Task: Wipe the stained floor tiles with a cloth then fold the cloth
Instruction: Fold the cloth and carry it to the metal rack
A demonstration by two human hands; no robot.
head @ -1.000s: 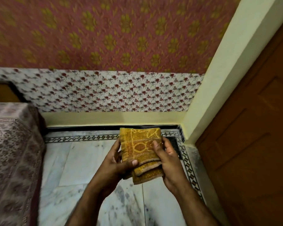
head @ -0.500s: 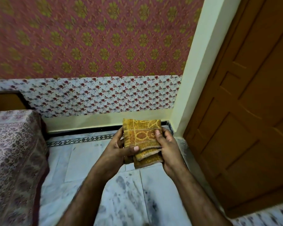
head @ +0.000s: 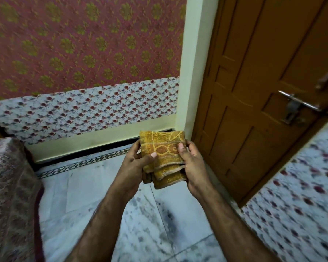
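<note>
The cloth point(head: 162, 148) between the left hand point(head: 133, 165) and right hand point(head: 192, 163) is mustard yellow with an orange-red band and pale curly motifs. Under the hands, the floor tiles point(head: 140, 224) are white marble with grey smudges. Past them there's a black-and-white border strip point(head: 80, 164), then a white wall band point(head: 83, 110) with little red flowers, then a maroon wall point(head: 83, 44) with olive-gold flowers. Brown door point(head: 254, 91) right of the right hand.

White marble floor tiles point(head: 80, 195), dark smudges point(head: 167, 216) spread across the near ones. A black-and-white patterned border strip point(head: 80, 164) runs along the wall point(head: 83, 110), and at left stands what looks like a cloth-draped bed point(head: 9, 186).
</note>
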